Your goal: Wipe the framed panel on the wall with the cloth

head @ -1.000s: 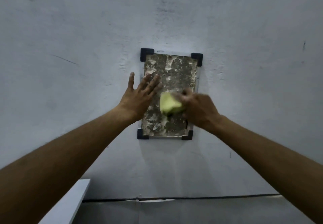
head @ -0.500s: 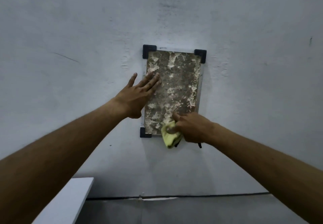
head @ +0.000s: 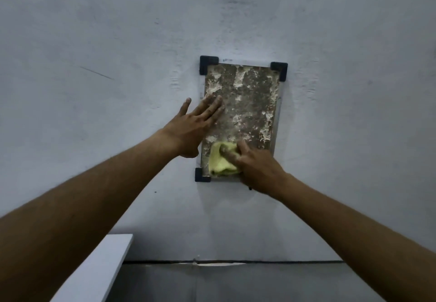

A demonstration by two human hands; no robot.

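In the head view, we are bracing our flat, straight-fingered left hand (head: 191, 127) on the left edge of the panel (head: 247, 103), while our right hand (head: 257, 167) is gripping the bunched cloth (head: 221, 160) against its lower left corner. White crust is covering most of it; much wiping seems left.

**One head camera, close to the wall**

There is a single view. The camera sits on the person's head and looks forward at the wall (head: 118, 42), near enough that both stretched arms reach it. The framed panel (head: 245, 103) stands close to the middle of the wide picture. The forearms enter from the two lower corners, and the left hand (head: 191, 125) and the right hand (head: 257, 167) with the cloth (head: 219, 160) meet at the panel. A white ledge (head: 99, 266) shows at the lower left.
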